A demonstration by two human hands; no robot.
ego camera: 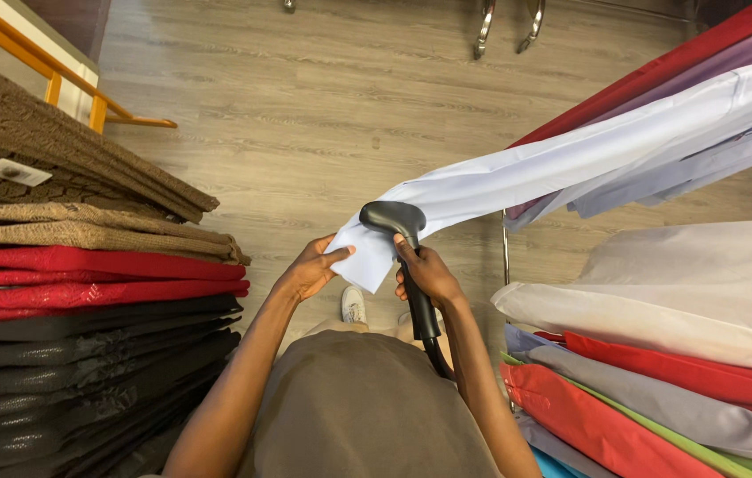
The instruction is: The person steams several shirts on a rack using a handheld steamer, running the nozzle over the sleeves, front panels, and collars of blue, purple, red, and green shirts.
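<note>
Head view: The left hand (312, 268) pinches the cuff end of a pale blue shirt sleeve (562, 168), fingers closed on the fabric. The sleeve's long axis runs from lower left, between the hands, to upper right, where it joins garments on the rack (506, 252). The right hand (427, 273) is wrapped fully around the handle of a black garment steamer (398, 232); its head points left, against the cuff. The steamer's hose is cut off behind the torso. Folded garments (84, 292) are stacked at left.
</note>
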